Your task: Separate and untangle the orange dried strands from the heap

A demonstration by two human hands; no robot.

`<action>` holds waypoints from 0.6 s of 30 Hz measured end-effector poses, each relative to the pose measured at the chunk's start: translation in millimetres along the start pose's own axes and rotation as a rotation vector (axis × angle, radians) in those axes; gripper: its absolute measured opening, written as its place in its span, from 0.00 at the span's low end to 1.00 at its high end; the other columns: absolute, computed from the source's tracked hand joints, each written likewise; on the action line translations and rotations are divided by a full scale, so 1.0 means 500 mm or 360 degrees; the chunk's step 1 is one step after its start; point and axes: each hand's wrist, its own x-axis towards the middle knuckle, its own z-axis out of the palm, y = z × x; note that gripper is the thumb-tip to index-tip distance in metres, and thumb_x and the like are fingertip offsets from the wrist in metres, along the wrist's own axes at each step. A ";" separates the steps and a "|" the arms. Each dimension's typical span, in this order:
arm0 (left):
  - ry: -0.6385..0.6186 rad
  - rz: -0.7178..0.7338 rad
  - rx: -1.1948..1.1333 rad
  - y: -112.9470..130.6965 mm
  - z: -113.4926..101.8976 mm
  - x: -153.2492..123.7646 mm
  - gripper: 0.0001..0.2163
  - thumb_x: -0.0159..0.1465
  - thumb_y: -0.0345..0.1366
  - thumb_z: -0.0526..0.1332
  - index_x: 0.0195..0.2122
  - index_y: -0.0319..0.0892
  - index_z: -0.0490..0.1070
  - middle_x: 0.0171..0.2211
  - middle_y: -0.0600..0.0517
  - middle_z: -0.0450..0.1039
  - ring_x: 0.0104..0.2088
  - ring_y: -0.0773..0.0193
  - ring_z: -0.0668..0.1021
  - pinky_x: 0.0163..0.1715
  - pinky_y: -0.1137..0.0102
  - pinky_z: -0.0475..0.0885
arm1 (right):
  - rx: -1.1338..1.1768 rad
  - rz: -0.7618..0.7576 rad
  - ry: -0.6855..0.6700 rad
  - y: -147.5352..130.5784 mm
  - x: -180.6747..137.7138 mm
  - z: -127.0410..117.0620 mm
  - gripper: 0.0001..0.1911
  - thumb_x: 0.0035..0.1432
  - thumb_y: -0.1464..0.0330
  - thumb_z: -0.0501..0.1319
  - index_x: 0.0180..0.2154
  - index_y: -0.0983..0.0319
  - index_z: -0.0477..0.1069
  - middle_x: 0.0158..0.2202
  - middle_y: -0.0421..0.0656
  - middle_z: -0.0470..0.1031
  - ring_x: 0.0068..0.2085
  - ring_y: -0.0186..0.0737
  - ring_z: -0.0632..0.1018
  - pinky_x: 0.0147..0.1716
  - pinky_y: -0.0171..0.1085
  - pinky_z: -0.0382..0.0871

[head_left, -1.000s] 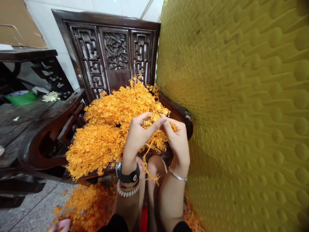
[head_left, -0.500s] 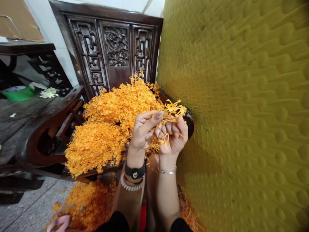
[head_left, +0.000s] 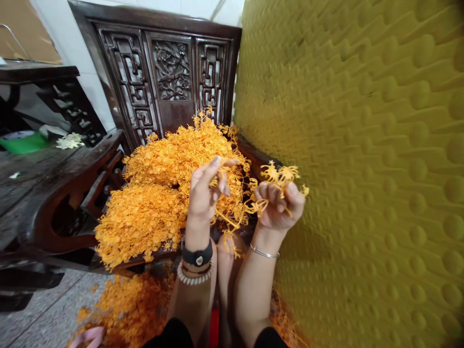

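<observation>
My right hand (head_left: 278,205) is closed on a small bunch of orange plastic sprigs (head_left: 281,175), whose spidery heads stick up above the fingers. To its left, and apart from it, my left hand (head_left: 205,188) has curled fingers with a bit of orange plastic between them. An orange stem (head_left: 227,220) with a branched end hangs just below that hand; where it is held is hard to make out. Behind both hands rises a big heap of orange plastic sprigs (head_left: 145,217) on a dark wooden chair (head_left: 68,239).
More orange pieces (head_left: 126,299) lie on the speckled floor, near a pink ring-shaped thing (head_left: 89,337). A yellow textured panel (head_left: 348,169) stands close on the right. At left, a dark wooden table (head_left: 21,169) bears a green roll (head_left: 23,142) and white flowers (head_left: 70,141).
My hands, close together before, have moved apart. The right went right and slightly down with its sprigs; the left shifted a little left. The orange stem now hangs between them.
</observation>
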 end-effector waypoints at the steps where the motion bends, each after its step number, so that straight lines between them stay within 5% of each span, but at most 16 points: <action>1: -0.0066 -0.0052 0.0073 -0.004 0.008 -0.005 0.12 0.58 0.44 0.61 0.29 0.40 0.73 0.14 0.59 0.58 0.12 0.77 0.60 0.10 0.79 0.54 | -0.0076 0.0013 -0.0011 0.003 -0.004 0.002 0.31 0.43 0.61 0.65 0.08 0.62 0.45 0.09 0.33 0.41 0.14 0.26 0.49 0.15 0.33 0.46; 6: -0.0140 -0.0134 0.0155 -0.020 0.033 -0.022 0.19 0.55 0.54 0.59 0.25 0.42 0.68 0.15 0.56 0.61 0.15 0.72 0.67 0.11 0.78 0.55 | -0.0358 0.0193 -0.0220 0.015 -0.014 0.001 0.25 0.49 0.59 0.62 0.12 0.61 0.52 0.12 0.34 0.51 0.17 0.28 0.57 0.18 0.34 0.50; 10: -0.0090 -0.0091 0.0228 -0.010 0.026 -0.027 0.24 0.55 0.61 0.53 0.26 0.42 0.69 0.16 0.54 0.62 0.19 0.68 0.70 0.14 0.76 0.58 | -0.0623 0.0100 -0.0233 0.004 -0.011 -0.008 0.24 0.50 0.61 0.63 0.13 0.62 0.53 0.14 0.33 0.50 0.18 0.26 0.53 0.19 0.34 0.46; 15: -0.0143 0.0072 0.0632 0.008 0.019 -0.029 0.16 0.57 0.48 0.61 0.22 0.41 0.65 0.15 0.57 0.61 0.15 0.74 0.65 0.14 0.77 0.57 | -0.0789 0.0150 -0.0306 -0.005 -0.006 -0.008 0.24 0.50 0.62 0.63 0.13 0.62 0.53 0.14 0.33 0.50 0.19 0.26 0.53 0.20 0.34 0.46; 18: -0.0089 0.0114 0.0540 0.002 0.025 -0.026 0.14 0.61 0.44 0.58 0.22 0.41 0.65 0.13 0.58 0.59 0.14 0.74 0.63 0.13 0.77 0.56 | -0.0738 0.0203 -0.0296 0.003 -0.008 0.001 0.25 0.49 0.61 0.63 0.12 0.62 0.53 0.14 0.33 0.49 0.18 0.26 0.52 0.19 0.34 0.47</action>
